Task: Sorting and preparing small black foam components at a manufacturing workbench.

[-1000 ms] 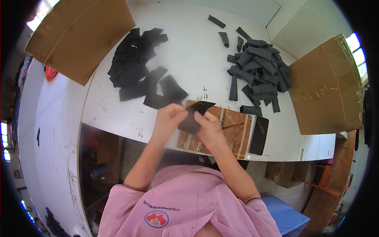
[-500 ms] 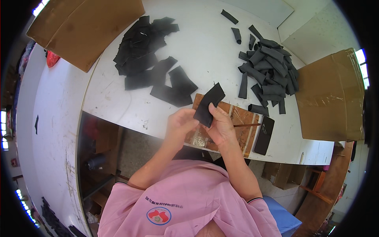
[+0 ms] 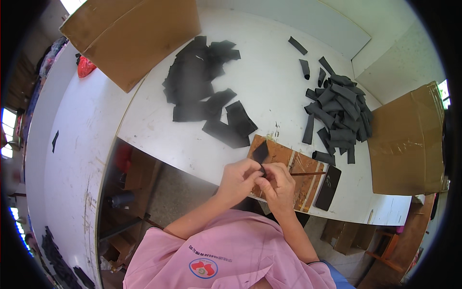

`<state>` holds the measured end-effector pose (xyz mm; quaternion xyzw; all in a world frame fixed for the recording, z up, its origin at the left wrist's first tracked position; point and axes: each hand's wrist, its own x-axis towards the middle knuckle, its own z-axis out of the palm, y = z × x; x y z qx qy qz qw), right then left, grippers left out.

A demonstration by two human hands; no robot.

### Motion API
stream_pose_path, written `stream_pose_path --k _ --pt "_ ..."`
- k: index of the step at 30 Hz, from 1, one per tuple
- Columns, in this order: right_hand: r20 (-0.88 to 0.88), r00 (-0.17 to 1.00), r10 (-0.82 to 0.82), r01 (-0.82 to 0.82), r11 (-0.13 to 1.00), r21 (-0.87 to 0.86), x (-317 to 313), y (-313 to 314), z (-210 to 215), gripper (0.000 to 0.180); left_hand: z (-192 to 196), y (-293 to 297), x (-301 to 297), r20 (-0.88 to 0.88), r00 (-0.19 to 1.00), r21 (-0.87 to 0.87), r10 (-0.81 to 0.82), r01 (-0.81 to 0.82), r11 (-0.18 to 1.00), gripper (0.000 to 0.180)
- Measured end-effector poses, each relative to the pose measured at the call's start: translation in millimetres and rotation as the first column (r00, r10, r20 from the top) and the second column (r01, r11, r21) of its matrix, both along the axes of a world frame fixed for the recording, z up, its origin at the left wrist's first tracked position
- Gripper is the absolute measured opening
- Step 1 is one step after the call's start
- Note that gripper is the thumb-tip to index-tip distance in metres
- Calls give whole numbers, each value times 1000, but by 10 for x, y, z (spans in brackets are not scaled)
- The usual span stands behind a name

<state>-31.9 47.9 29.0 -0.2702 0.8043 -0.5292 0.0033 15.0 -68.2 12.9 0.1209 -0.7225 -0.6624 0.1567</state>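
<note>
Left hand (image 3: 238,181) and right hand (image 3: 280,188), side by side, each pinch the near end of a black fabric piece (image 3: 260,152) between thumb and fingers; its far end extends over the left part of a brown taped board (image 3: 276,154). A thin stick (image 3: 309,173) lies across the board, with a dark phone-like slab (image 3: 328,188) just beside it. Beyond: flat black pieces (image 3: 189,84), left; rolled dark pieces (image 3: 344,108), right; flanking cardboard boxes (image 3: 409,142).

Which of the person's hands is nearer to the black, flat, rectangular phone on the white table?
Right. The right hand is to the left of the phone, not touching it; the left hand is farther left, beyond the right hand.
</note>
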Motion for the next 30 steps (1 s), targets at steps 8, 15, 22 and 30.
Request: stream_pose_path --k 8,15,22,30 --pt "-349 937 -16 78 983 164 -47 -55 -173 10 10 199 -14 -81 958 -203 274 -285 937 11" --pt "502 861 88 63 959 -277 -93 111 -375 3 -8 -106 -40 -41 960 791 -276 200 578 19" --pt "707 261 658 274 652 -707 -22 -2 -204 13 -53 72 -72 -22 982 248 186 -175 953 19" --pt "641 525 559 44 735 -677 -192 34 -445 31 -139 -11 -55 -240 970 485 -36 152 861 20"
